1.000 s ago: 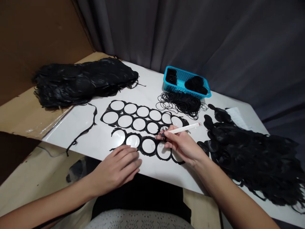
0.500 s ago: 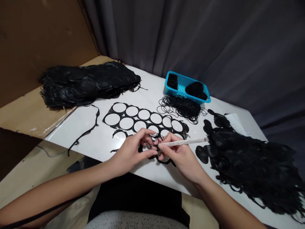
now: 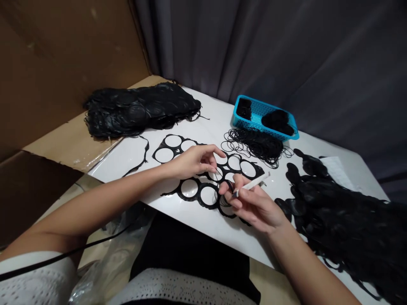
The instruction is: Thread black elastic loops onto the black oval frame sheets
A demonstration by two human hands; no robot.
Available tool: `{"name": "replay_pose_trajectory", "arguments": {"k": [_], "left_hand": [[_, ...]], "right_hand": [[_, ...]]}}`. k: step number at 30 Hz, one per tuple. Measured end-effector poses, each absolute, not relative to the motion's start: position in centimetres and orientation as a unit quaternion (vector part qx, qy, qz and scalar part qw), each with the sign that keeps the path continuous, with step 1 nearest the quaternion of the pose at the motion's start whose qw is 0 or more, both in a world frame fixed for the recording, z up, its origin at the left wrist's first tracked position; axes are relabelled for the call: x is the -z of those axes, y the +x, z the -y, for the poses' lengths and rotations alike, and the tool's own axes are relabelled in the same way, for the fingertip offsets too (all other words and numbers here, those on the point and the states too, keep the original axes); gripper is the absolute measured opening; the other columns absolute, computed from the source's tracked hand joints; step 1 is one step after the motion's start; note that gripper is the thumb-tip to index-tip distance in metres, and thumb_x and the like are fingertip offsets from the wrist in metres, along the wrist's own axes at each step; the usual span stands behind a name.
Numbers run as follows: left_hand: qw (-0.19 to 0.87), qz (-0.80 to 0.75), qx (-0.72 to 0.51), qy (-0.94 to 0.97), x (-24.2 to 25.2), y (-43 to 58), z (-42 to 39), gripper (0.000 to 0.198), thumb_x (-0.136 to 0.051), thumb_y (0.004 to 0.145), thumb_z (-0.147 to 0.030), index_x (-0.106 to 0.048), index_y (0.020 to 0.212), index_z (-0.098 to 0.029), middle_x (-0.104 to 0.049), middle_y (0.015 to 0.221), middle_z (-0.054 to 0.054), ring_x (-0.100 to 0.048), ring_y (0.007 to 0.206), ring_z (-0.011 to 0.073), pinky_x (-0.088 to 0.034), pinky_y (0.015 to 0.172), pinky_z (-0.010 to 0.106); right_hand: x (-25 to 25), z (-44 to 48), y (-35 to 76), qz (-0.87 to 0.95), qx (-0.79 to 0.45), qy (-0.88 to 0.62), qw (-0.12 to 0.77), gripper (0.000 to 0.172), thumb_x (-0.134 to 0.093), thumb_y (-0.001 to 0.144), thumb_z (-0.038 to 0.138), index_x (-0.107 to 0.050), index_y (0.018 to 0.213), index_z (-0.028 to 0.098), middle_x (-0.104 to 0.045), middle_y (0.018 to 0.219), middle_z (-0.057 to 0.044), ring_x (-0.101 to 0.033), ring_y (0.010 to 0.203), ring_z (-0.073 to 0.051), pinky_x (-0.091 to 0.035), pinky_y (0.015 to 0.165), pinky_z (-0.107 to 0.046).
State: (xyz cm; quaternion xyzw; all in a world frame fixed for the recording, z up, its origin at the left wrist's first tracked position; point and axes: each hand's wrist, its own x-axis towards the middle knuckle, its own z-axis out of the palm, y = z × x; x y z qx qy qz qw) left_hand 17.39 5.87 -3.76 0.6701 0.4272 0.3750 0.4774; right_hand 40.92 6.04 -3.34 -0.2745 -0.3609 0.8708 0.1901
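My right hand (image 3: pixel 252 203) is closed round a slim white stick-like tool (image 3: pixel 254 182) with a dark end near the fingertips. Thin black rings (image 3: pixel 229 186) hang about its fingers. Just up and to the left, my left hand (image 3: pixel 199 161) is closed in a pinch, with what looks like one thin black rubber ring (image 3: pixel 218 173) at the fingertips. Under both hands lies a flat black rubber sheet (image 3: pixel 197 198) with rows of round holes, partly hidden by them. Behind it is a loose pile of thin black rings (image 3: pixel 256 144).
A blue basket (image 3: pixel 265 131) holding black bundles stands at the back of the white table (image 3: pixel 190 220). A thick stack of black sheets (image 3: pixel 140 108) lies back left. Black discs and scraps (image 3: pixel 346 220) heap up on the right, beside a white paper (image 3: pixel 338 171). A dark curtain (image 3: pixel 270 51) hangs behind.
My hands have moved apart: the left up over the sheet, the right slightly right and down with the white tool. The view has shifted, so the table's things appear further right.
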Motion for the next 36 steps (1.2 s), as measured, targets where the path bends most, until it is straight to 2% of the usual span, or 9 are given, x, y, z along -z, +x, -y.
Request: {"name": "replay_pose_trajectory", "arguments": {"k": [2,4,8,10,12,15,19,33,36], "left_hand": [[0.452,-0.46,-0.364,0.672,4.2,17.0,-5.1,0.027,-0.063,0.089,-0.015,-0.059,0.116,-0.015,-0.069,0.083,0.0,-0.066,0.078,0.014,-0.05,0.074,0.027],[0.368,-0.504,-0.354,0.697,4.5,16.6,-3.4,0.02,-0.059,0.093,-0.017,-0.061,0.113,-0.017,-0.071,0.088,0.002,-0.067,0.082,0.0151,-0.051,0.075,0.028],[0.136,-0.513,-0.309,0.789,5.7,16.9,1.8,0.019,-0.048,0.1,-0.018,-0.064,0.11,-0.017,-0.067,0.101,0.009,-0.064,0.094,0.0212,-0.052,0.08,0.035],[0.069,-0.484,-0.258,0.833,6.8,17.7,4.4,0.02,-0.051,0.101,-0.022,-0.063,0.115,-0.017,-0.066,0.109,0.011,-0.062,0.102,0.0255,-0.052,0.087,0.041],[0.03,-0.479,-0.222,0.849,7.9,18.6,6.2,0.024,-0.054,0.1,-0.025,-0.061,0.12,-0.015,-0.065,0.12,0.015,-0.06,0.113,0.0301,-0.05,0.096,0.046],[0.002,-0.481,-0.203,0.853,9.1,19.3,7.3,0.03,-0.055,0.099,-0.028,-0.059,0.125,-0.013,-0.064,0.127,0.017,-0.058,0.121,0.0315,-0.048,0.104,0.048],[-0.015,-0.479,-0.202,0.854,9.3,19.3,7.2,0.031,-0.053,0.099,-0.027,-0.059,0.125,-0.012,-0.066,0.125,0.017,-0.06,0.12,0.0309,-0.049,0.104,0.047],[-0.031,-0.481,-0.22,0.848,9.8,19.5,7.2,0.03,-0.052,0.097,-0.023,-0.061,0.122,-0.011,-0.066,0.12,0.017,-0.06,0.118,0.0326,-0.052,0.1,0.048],[-0.034,-0.48,-0.227,0.846,9.9,19.6,7.2,0.03,-0.054,0.096,-0.024,-0.062,0.122,-0.01,-0.067,0.119,0.016,-0.059,0.118,0.0322,-0.051,0.101,0.048]], "right_hand": [[3.4,-6.1,40.8,0.364,-0.861,-0.286,0.212,0.037,-0.084,0.073,0.036,-0.05,0.076,0.024,-0.068,0.089,-0.003,-0.035,0.053,-0.008,-0.015,0.032,-0.013],[3.3,-6.6,41.0,0.362,-0.835,-0.32,0.265,0.036,-0.083,0.074,0.034,-0.049,0.076,0.025,-0.068,0.09,-0.002,-0.035,0.053,-0.009,-0.015,0.031,-0.014],[3.3,-7.4,41.8,0.389,-0.778,-0.357,0.34,0.033,-0.08,0.077,0.032,-0.047,0.075,0.025,-0.069,0.111,-0.003,-0.055,0.072,-0.013,-0.041,0.044,-0.019],[3.6,-6.9,41.8,0.443,-0.758,-0.363,0.312,0.031,-0.076,0.08,0.034,-0.048,0.075,0.024,-0.069,0.115,-0.004,-0.058,0.073,-0.013,-0.048,0.056,-0.024],[4.2,-5.8,41.5,0.524,-0.723,-0.371,0.255,0.027,-0.071,0.085,0.035,-0.049,0.074,0.023,-0.071,0.109,-0.006,-0.057,0.07,-0.013,-0.047,0.062,-0.028],[5.3,-3.9,40.5,0.671,-0.612,-0.378,0.18,0.02,-0.064,0.089,0.029,-0.054,0.074,0.021,-0.072,0.097,-0.006,-0.059,0.072,-0.016,-0.045,0.065,-0.03],[6.4,-2.8,39.7,0.781,-0.482,-0.363,0.162,0.014,-0.059,0.088,0.021,-0.056,0.074,0.022,-0.071,0.089,-0.002,-0.062,0.081,-0.019,-0.045,0.072,-0.031],[6.9,-2.8,39.9,0.81,-0.426,-0.363,0.173,0.015,-0.06,0.092,0.02,-0.056,0.077,0.023,-0.069,0.082,0.001,-0.06,0.075,-0.016,-0.046,0.069,-0.029],[7.5,-2.3,40.1,0.846,-0.383,-0.324,0.184,0.011,-0.058,0.094,0.018,-0.058,0.084,0.023,-0.07,0.093,-0.003,-0.064,0.084,-0.018,-0.051,0.075,-0.029]]}}
